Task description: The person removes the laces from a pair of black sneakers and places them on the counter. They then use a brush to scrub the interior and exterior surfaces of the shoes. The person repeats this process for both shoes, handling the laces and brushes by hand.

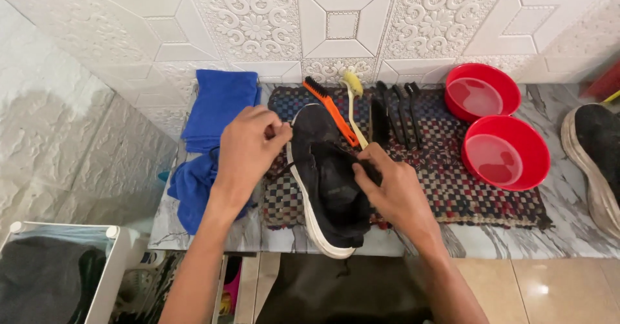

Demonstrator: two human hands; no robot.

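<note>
Both our hands are on the black shoe (326,182), which lies on the woven mat (465,188), its long axis running from us toward the wall. Left hand (248,146) pinches a lace near the far end; right hand (394,192) grips the near opening.

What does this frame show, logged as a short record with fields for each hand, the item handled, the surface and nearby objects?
left hand: pinches a lace near the shoe's toe end
right hand: grips the shoe's collar
item: black fabric sneaker with white sole, lying on its side
surface: checked woven mat on a marble-patterned counter
left of shoe: blue cloths
behind shoe: orange-handled brush, yellow brush, black brushes
right: two red plastic bowls of water, a second shoe
</note>
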